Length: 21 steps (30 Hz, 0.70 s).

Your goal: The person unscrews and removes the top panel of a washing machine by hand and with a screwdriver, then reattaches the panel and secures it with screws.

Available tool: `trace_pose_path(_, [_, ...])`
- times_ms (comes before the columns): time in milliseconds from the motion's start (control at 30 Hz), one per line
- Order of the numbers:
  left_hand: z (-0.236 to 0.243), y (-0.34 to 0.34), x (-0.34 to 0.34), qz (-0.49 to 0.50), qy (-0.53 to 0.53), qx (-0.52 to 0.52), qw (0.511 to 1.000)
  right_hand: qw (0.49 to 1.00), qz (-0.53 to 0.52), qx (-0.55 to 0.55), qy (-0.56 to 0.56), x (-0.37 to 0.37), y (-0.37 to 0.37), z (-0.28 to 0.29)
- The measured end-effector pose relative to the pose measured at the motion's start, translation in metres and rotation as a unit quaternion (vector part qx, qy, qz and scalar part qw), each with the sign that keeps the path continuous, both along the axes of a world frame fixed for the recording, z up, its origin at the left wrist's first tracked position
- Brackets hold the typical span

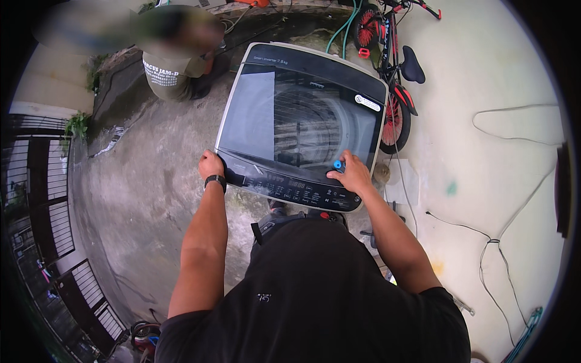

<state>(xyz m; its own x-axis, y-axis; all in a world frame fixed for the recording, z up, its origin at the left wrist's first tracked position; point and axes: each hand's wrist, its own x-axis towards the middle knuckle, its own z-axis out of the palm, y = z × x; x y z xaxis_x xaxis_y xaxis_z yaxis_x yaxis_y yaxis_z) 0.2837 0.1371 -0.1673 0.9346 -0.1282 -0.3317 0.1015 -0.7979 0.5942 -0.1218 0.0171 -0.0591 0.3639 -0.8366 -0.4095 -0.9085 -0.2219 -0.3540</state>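
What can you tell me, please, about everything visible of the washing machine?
The washing machine, seen from above, is a boxy top-loader with a pale rim, turned slightly clockwise. Its dark, glossy, see-through lid looks shut; a round drum shows beneath, and a white sticker marks its far right. A black control panel spans the near edge. The left hand touches the near-left corner; the right hand, holding a blue-ended object, is at the near right.

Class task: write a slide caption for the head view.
Left hand at the near left corner of a top-loading washing machine, right hand holding a small blue-and-black item over it.
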Motion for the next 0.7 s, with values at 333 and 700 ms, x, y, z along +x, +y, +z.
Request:
trace_pose_path(333, [0.010, -0.001, -0.006, -0.014, 0.026, -0.008, 1.000, 1.000, -0.006, -0.015, -0.005, -0.003, 0.002, -0.004])
trace_pose_path(700, [-0.014, 0.006, 0.006, -0.019, 0.035, -0.025, 0.999, 1.000, -0.011, -0.011, -0.001, 0.000, 0.003, -0.002])
